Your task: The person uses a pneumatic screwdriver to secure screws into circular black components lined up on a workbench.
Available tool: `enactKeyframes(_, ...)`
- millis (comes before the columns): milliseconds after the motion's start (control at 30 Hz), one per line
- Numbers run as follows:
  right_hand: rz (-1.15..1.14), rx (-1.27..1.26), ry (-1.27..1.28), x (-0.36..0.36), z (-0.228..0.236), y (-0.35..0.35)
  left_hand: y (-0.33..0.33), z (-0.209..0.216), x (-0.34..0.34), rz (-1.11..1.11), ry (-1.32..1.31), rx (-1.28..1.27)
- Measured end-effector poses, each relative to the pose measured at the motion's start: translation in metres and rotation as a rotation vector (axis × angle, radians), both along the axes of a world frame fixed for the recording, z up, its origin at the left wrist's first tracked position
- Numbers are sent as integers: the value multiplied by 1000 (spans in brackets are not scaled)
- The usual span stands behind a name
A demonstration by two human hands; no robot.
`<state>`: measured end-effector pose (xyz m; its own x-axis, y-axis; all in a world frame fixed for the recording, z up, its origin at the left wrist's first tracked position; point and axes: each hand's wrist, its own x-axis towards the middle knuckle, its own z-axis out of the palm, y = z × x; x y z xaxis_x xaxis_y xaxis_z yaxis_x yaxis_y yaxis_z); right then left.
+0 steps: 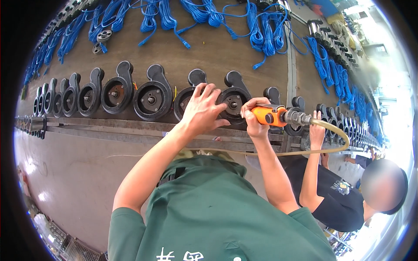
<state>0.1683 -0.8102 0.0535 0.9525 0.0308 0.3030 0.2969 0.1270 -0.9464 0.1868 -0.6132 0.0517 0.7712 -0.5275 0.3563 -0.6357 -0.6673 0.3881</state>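
Observation:
My right hand (254,118) is wrapped round an orange air tool (269,115), with a metal fitting and a pale hose (337,130) at its rear. The tool's front end is hidden by my fingers, close to a round black housing (234,103) with a metal shaft at its centre. My left hand (203,109) has its fingers spread over the neighbouring black housing (183,104), partly covering it. Its thumb and fingertips reach toward the housing near the tool; whether they touch it is unclear.
More black housings (152,99) stand in a long row along the bench edge (109,130). Coiled blue cables (167,15) lie across the far side of the bench (130,52). On the right, a person in black (335,195) has a raised hand (317,130) near the hose.

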Motion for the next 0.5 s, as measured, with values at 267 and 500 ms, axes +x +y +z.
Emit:
enactKeyframes(267, -162, 64, -158, -7, 33, -21, -41, 18, 2, 42, -23, -157)
enactKeyframes(500, -421, 179, -158, -39, 63, -99, -126, 20, 9, -148, 34, 77)
